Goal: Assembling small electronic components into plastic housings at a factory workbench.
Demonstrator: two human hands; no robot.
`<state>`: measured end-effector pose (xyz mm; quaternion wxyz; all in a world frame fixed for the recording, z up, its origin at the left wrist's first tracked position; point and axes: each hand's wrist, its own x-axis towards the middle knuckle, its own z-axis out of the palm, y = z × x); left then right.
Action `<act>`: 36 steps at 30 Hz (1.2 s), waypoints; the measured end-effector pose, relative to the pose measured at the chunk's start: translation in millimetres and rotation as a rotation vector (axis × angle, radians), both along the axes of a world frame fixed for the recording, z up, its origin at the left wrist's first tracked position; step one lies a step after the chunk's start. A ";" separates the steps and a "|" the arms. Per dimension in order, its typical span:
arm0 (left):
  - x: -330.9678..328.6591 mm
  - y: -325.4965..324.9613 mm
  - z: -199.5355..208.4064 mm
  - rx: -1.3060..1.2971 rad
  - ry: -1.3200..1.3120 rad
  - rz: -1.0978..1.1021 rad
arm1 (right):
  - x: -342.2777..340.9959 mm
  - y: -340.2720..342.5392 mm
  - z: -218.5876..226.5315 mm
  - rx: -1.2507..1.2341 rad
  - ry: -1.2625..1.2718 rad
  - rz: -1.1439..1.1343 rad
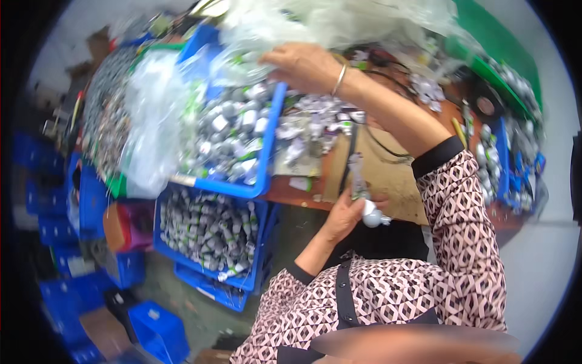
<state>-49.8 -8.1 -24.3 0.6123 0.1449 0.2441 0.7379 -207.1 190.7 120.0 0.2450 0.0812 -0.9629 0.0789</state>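
My left hand (343,216) is closed around a small grey rounded part (373,217) with a white band and a shiny tip, held above my lap by the table's front edge. A pale, crumpled-looking piece (356,168) sticks up from the same hand; its kind is unclear. My right hand (301,65) reaches over the far right corner of a blue bin (265,164). Its fingers seem pinched on a clear plastic bag (237,70), though the hand is slightly blurred. Grey parts (229,124) with white and green labels fill the bin.
Below stands another blue bin (262,242) of similar parts. White and green scraps (315,121) litter the table beside a cardboard sheet (388,173) and a black cable (388,148). A green bin (509,36) stands far right; blue crates (160,330) sit on the floor at left.
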 end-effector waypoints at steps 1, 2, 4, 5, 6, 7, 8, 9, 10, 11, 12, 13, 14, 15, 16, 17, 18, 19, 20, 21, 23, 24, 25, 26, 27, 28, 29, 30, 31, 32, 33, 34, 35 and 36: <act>-1.6 -2.0 2.5 0.007 0.009 -0.001 | 26.4 0.3 5.5 -0.046 0.055 0.004; -2.8 -0.4 2.2 0.019 0.017 -0.006 | 49.1 14.7 0.6 -0.060 0.098 0.007; -4.4 -0.3 2.0 -0.008 0.041 -0.026 | 93.4 58.1 -7.8 -0.056 0.025 -0.130; -5.3 2.2 3.8 -0.016 0.037 -0.048 | 112.3 93.7 -19.2 -0.075 -0.054 -0.264; -5.9 1.3 6.8 -0.014 0.049 -0.069 | 127.6 131.7 -22.2 -0.099 -0.128 -0.390; -6.0 1.1 4.7 -0.029 0.064 -0.069 | 144.4 161.0 -16.3 -0.065 -0.193 -0.544; -6.0 0.4 6.1 -0.045 0.085 -0.064 | 158.4 189.9 -7.3 -0.032 -0.255 -0.692; -4.3 2.3 9.2 -0.061 0.077 -0.074 | 171.3 232.8 -11.4 -0.101 -0.212 -0.808; -3.0 4.6 7.3 -0.053 0.083 -0.096 | 178.6 273.0 -22.4 -0.169 -0.168 -0.922; -3.0 3.7 6.8 -0.060 0.077 -0.085 | 177.8 297.2 -28.9 -0.173 -0.157 -0.931; -2.9 1.5 4.5 -0.072 0.069 -0.066 | 173.6 315.4 -38.4 -0.204 -0.180 -1.005; -1.7 1.6 4.0 -0.087 0.050 -0.063 | 172.8 330.9 -46.3 -0.232 -0.202 -1.084; -0.4 1.0 3.7 -0.087 0.058 -0.065 | 168.7 342.0 -56.0 -0.236 -0.195 -1.084; 0.7 1.3 3.4 -0.105 0.058 -0.055 | 164.8 352.6 -65.7 -0.217 -0.274 -1.156; 0.5 -0.4 3.6 -0.132 0.058 -0.031 | 153.5 349.4 -67.6 -0.203 -0.357 -1.210; 0.9 -0.4 7.6 -0.146 0.061 -0.017 | 150.7 345.2 -70.4 -0.221 -0.370 -1.217; 0.8 0.1 7.5 -0.150 0.068 -0.007 | 147.4 343.6 -69.8 -0.228 -0.367 -1.207; 1.0 -0.3 8.0 -0.152 0.068 -0.007 | 145.5 342.1 -67.8 -0.231 -0.348 -1.233; 0.8 0.4 8.4 -0.152 0.067 -0.008 | 143.5 341.8 -64.0 -0.233 -0.329 -1.260; -0.9 3.4 7.8 -0.153 0.072 -0.004 | 140.5 343.8 -56.9 -0.236 -0.325 -1.255; -0.2 3.4 5.0 -0.166 0.094 -0.002 | 141.8 344.1 -49.5 -0.279 -0.249 -1.212; 0.7 0.6 5.3 -0.168 0.093 -0.001 | 144.5 339.3 -49.9 -0.280 -0.251 -1.211; 1.0 0.9 4.9 -0.180 0.115 0.010 | 148.2 335.7 -49.2 -0.293 -0.233 -1.179; 1.7 2.0 6.0 -0.189 0.141 0.018 | 153.9 336.1 -47.9 -0.305 -0.210 -1.150; 3.0 4.2 7.6 -0.166 0.141 0.010 | 160.9 354.4 -56.4 -0.290 -0.205 -1.082; 4.0 3.7 8.2 -0.162 0.143 0.012 | 166.7 353.6 -56.5 -0.287 -0.200 -1.080; 5.5 2.9 7.7 -0.153 0.144 0.013 | 172.4 352.9 -56.2 -0.370 -0.111 -1.007; 7.4 2.1 7.1 -0.144 0.143 0.014 | 177.6 352.6 -55.7 -0.452 -0.023 -0.932; 7.9 0.9 6.4 -0.144 0.142 0.020 | 178.5 344.8 -52.2 -0.451 -0.025 -0.926; 8.3 0.4 5.2 -0.141 0.144 0.023 | 181.5 336.3 -51.0 -0.664 0.062 -0.889; 8.5 0.6 3.8 -0.141 0.143 0.024 | 186.0 328.1 -51.3 -0.876 0.147 -0.847; 7.8 2.2 2.4 -0.147 0.131 0.024 | 192.8 319.0 -47.5 -0.877 0.133 -0.852; 7.8 2.1 1.4 -0.152 0.142 0.046 | 198.4 305.6 -40.6 -0.945 0.127 -0.800; 7.5 3.8 1.1 -0.161 0.150 0.067 | 206.2 292.9 -35.3 -1.015 0.118 -0.753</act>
